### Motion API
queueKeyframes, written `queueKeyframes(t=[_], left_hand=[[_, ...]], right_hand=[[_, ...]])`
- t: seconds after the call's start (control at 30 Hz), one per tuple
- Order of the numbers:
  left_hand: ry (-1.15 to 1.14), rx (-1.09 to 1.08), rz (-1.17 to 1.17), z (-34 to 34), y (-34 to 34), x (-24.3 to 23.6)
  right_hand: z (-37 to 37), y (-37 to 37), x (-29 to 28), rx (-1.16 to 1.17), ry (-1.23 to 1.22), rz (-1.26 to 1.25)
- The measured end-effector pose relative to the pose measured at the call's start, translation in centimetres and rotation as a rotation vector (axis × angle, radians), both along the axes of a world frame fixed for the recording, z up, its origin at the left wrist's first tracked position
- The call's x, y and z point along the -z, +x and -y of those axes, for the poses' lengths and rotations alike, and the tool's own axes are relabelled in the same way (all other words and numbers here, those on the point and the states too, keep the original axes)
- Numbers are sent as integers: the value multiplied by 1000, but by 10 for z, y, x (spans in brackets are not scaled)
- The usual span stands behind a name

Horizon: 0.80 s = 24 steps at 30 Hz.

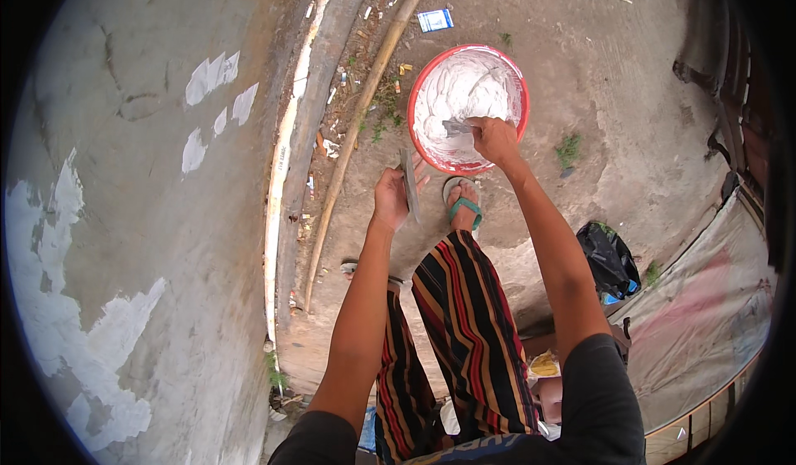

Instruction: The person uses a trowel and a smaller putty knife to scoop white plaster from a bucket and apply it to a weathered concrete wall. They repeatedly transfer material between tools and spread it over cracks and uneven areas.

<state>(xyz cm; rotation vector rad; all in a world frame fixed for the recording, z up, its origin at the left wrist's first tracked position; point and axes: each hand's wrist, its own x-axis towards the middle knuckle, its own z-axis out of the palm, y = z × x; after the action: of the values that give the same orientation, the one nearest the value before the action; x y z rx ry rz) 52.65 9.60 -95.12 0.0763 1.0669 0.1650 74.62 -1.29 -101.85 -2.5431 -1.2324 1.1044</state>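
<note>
A red round tub (pixel 524 92) of thick white putty (pixel 468 86) stands on the ground ahead of me. My right hand (pixel 497 141) reaches over its near right side, closed on a grey putty knife (pixel 456 127). The knife's blade lies at the putty, and I cannot tell how deep it is in. To the left of the tub, my left hand (pixel 392 199) grips a flat grey plate (pixel 410 185), seen nearly edge-on. Some left fingers show beyond the plate's right side. The plate is apart from the tub.
At the left rises a grey wall (pixel 191 249) with white smeared patches (pixel 211 77). A white pipe (pixel 282 166) and a wooden pole (pixel 365 108) run along its foot among litter. A blue-and-white packet (pixel 435 20) lies beyond the tub; a black plastic bag (pixel 608 259) and tarpaulin (pixel 705 307) lie right.
</note>
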Motion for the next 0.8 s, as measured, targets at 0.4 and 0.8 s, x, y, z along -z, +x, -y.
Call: queueKeyframes(t=[0.4, 0.8], left_hand=[[3, -65, 10, 1, -7, 14], [38, -46, -114, -4, -1, 12]], right_hand=[[-5, 5, -9, 224, 12, -301], [31, 22, -9, 308, 55, -367]])
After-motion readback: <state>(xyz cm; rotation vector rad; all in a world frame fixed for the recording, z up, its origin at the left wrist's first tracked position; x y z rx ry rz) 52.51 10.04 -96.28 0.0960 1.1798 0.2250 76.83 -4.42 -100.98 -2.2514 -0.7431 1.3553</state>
